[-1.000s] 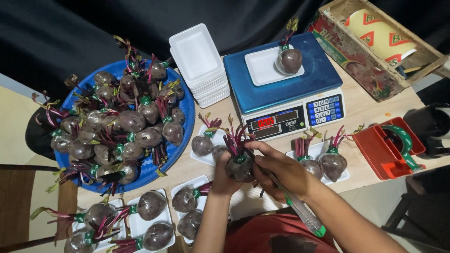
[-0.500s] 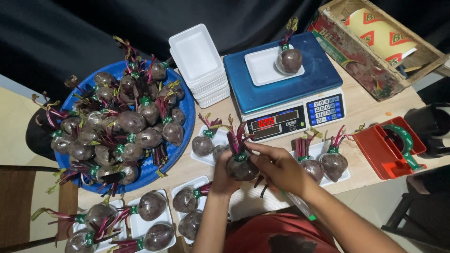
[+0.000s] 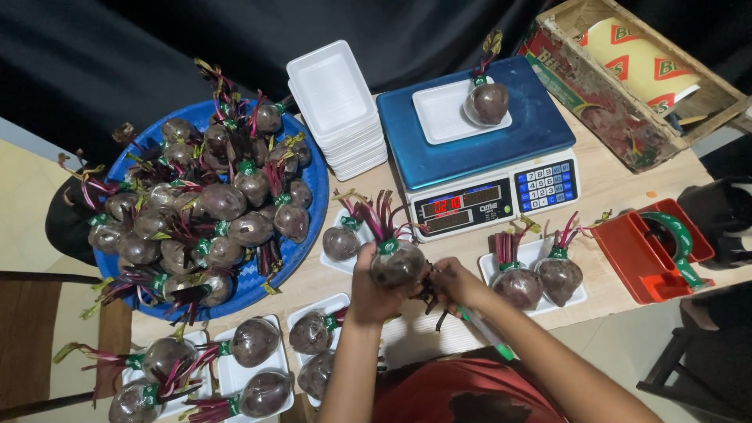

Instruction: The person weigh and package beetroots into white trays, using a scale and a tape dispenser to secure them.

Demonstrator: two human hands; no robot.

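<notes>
1. The left hand (image 3: 370, 291) is wrapped round the near side of a round, dark purple beetroot sealed in clear film with a green band at its neck (image 3: 398, 263); it holds the root just above the pale wooden table (image 3: 619, 184), between the person and the scale.
2. The right hand (image 3: 454, 283) is closed at the root's lower right, fingers pinching at its underside where the film seems to gather; a slim green-tipped pen or marker (image 3: 487, 334) lies along that wrist, though I cannot tell how it is held.
3. The root looks dense and fairly heavy for its size, stiff and unlikely to bruise; the film looks slick, so I'd judge a full cupped palm round the belly the safest hold; the red stalks (image 3: 379, 213) are thin and limp, a poor handle that might snap or tear.
4. Just beside the hands lie white foam trays: one to the left with a single wrapped beetroot (image 3: 341, 244), one to the right with two (image 3: 536, 280), more along the near edge (image 3: 252, 342).
5. Behind stands a blue-topped electronic scale (image 3: 470, 149) bearing a tray and one beetroot (image 3: 487, 103); left of it a stack of empty foam trays (image 3: 335, 106).
6. Farther left sits a blue round basket heaped with beetroots (image 3: 309, 180); at the right an orange tape dispenser (image 3: 650, 251) and a wooden crate (image 3: 627, 133).
</notes>
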